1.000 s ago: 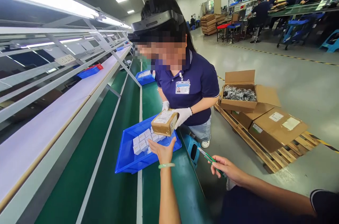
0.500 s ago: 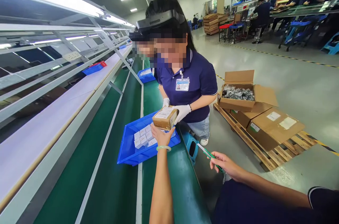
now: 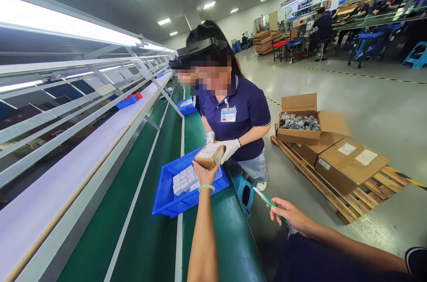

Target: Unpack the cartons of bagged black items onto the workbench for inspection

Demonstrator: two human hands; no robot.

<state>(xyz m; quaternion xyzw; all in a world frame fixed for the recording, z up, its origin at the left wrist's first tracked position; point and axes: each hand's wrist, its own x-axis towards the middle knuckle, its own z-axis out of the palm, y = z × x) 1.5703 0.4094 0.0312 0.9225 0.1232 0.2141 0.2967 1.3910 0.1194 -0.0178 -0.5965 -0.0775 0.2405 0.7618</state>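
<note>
Taped carton (image 3: 208,154) in a shared hold, utility knife (image 3: 268,201) extended.

On the desk (image 3: 227,233) at 7 o'clock, a blue bin (image 3: 171,205) holds small white boxes (image 3: 183,180). The left hand (image 3: 206,175), at 6 o'clock, is spread against the near lower edge of the carton, which appears above the bin; a co-worker's gloved hand (image 3: 229,150) holds its right side. Toward 4:30 the right hand (image 3: 287,215) pinches the utility knife, well apart from the carton. The step seems to be supporting the carton jointly; the next move calls for firm support and a blade (image 3: 257,191) kept clear.
</note>
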